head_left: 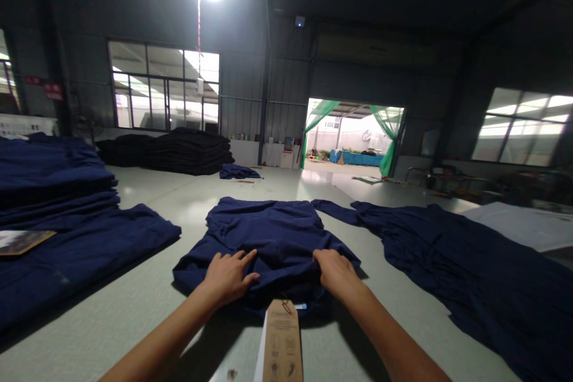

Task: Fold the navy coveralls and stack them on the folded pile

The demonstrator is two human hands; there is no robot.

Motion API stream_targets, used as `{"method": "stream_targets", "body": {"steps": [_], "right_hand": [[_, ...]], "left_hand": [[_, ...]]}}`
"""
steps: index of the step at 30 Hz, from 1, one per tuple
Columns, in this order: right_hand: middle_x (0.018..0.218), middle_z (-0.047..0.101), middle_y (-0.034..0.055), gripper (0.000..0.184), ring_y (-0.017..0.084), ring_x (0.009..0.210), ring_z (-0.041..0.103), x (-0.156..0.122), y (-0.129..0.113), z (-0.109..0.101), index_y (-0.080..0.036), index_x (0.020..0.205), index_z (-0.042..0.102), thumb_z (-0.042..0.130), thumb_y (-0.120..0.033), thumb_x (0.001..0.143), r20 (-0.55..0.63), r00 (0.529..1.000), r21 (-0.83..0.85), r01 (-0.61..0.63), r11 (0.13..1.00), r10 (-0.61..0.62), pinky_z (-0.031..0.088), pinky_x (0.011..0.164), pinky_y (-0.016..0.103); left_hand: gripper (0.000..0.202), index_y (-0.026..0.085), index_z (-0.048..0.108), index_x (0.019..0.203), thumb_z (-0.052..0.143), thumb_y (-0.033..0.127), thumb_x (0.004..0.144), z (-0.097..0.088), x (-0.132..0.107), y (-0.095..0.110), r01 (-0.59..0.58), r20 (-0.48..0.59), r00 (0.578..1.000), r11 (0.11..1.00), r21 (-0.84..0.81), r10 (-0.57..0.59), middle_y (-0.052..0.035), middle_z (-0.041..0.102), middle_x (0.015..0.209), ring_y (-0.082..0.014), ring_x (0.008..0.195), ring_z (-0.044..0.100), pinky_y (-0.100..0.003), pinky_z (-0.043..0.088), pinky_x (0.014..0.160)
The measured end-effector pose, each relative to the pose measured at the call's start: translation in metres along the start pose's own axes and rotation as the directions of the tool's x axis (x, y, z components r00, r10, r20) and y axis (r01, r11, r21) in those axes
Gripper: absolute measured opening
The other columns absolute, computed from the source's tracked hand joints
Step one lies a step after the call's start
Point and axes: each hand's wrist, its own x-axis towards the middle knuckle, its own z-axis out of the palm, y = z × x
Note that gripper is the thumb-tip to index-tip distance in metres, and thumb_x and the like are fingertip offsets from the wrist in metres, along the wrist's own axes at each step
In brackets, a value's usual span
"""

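A navy blue garment (268,233) lies partly folded on the pale green table (134,310) in front of me. My left hand (229,274) rests flat on its near left part, fingers stretched out. My right hand (336,273) presses the near right part, fingers curled down into the cloth and gripping a fold. A brown cardboard hang tag (282,340) hangs from the garment's near edge between my forearms.
A stack of folded navy garments (54,191) fills the left side, with a card (22,241) lying on it. More navy cloth (470,262) is spread out at right. Dark piles (179,152) lie farther back. An open doorway (353,137) shows at the far wall.
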Motion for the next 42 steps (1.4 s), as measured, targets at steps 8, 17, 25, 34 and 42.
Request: {"method": "stream_targets", "body": {"steps": [8,17,25,34,42], "right_hand": [[0.113,0.059,0.0076,0.045,0.022,0.101,0.054,0.002,-0.013,0.018,-0.031,0.129,0.043,0.039,-0.038,0.085,-0.095,0.976,0.208,0.213,0.955,-0.197,0.038,0.087,0.036],[0.149,0.006,-0.0010,0.062,0.033,0.134,-0.004,0.017,-0.008,0.053,-0.033,0.139,0.021,0.038,-0.053,0.082,0.024,0.988,0.157,0.149,0.976,-0.155,0.004,0.102,0.061],[0.147,0.019,-0.0054,0.060,0.041,0.131,0.002,0.020,-0.012,0.063,-0.044,0.135,0.022,0.021,-0.069,0.080,0.160,0.965,0.303,0.150,0.941,-0.206,0.002,0.096,0.068],[0.148,0.013,-0.0009,0.058,0.031,0.134,-0.002,0.020,0.024,0.028,-0.036,0.135,0.029,0.047,-0.044,0.080,0.238,0.899,0.441,0.238,0.866,-0.368,0.004,0.101,0.062],[0.147,0.017,0.0000,0.104,0.038,0.133,0.000,0.014,0.030,0.025,-0.045,0.133,0.026,0.073,-0.011,0.046,0.432,0.860,0.170,0.218,0.961,-0.272,0.002,0.098,0.067]], "left_hand": [[0.054,0.036,0.049,0.122,0.059,0.039,0.070,-0.004,0.002,0.002,-0.254,-0.090,0.963,0.967,0.001,0.253,-0.0012,0.052,0.127,-0.0282,0.119,0.038,-0.054,0.017,0.101],[0.076,0.040,0.020,0.137,0.032,0.075,0.071,0.007,0.004,-0.014,-0.034,0.191,0.980,0.989,-0.140,0.061,0.0010,0.012,0.149,-0.0458,0.130,-0.003,-0.077,0.002,0.087],[0.072,0.043,0.013,0.137,0.028,0.074,0.073,0.023,0.006,-0.013,0.067,0.273,0.962,0.976,-0.207,-0.009,0.0066,0.011,0.148,-0.0495,0.128,-0.001,-0.077,-0.002,0.088],[0.073,0.044,0.034,0.131,0.062,0.051,0.063,-0.021,-0.001,-0.036,-0.116,0.343,0.911,0.942,-0.316,0.228,0.0029,0.020,0.147,-0.0384,0.133,-0.001,-0.073,-0.002,0.091],[0.095,0.034,0.028,0.136,0.061,0.015,0.049,-0.004,-0.006,-0.037,-0.056,0.451,0.888,0.994,-0.090,0.091,-0.0092,0.023,0.146,-0.0384,0.129,0.024,-0.072,0.012,0.092]]}}
